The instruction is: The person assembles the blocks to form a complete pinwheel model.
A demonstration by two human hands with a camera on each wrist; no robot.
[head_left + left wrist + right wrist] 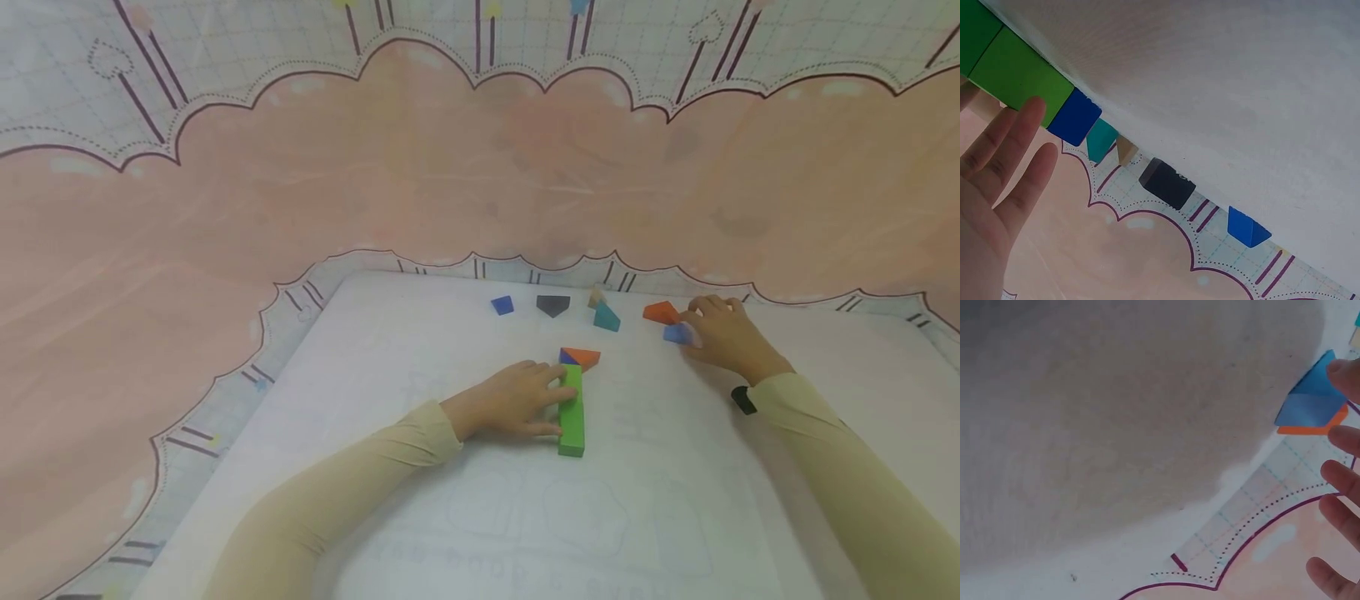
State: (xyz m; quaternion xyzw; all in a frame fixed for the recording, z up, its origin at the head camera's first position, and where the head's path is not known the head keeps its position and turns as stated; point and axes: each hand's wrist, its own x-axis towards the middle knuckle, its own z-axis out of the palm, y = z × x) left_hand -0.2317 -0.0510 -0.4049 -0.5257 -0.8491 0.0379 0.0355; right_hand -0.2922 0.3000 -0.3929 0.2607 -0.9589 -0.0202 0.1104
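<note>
My left hand lies beside an upright-running row of green blocks, its straight, spread fingers touching the side and top. In the left wrist view a light green block adjoins a darker green one, with a blue block at its far end. An orange triangular piece sits against that blue one in the head view. At the back right, my right hand pinches a light blue block between thumb and index finger, close to an orange block.
Along the back of the white table stand a small blue block, a black block, a teal block and a wooden-coloured piece. A patterned pink cloth lies beyond the table's edge.
</note>
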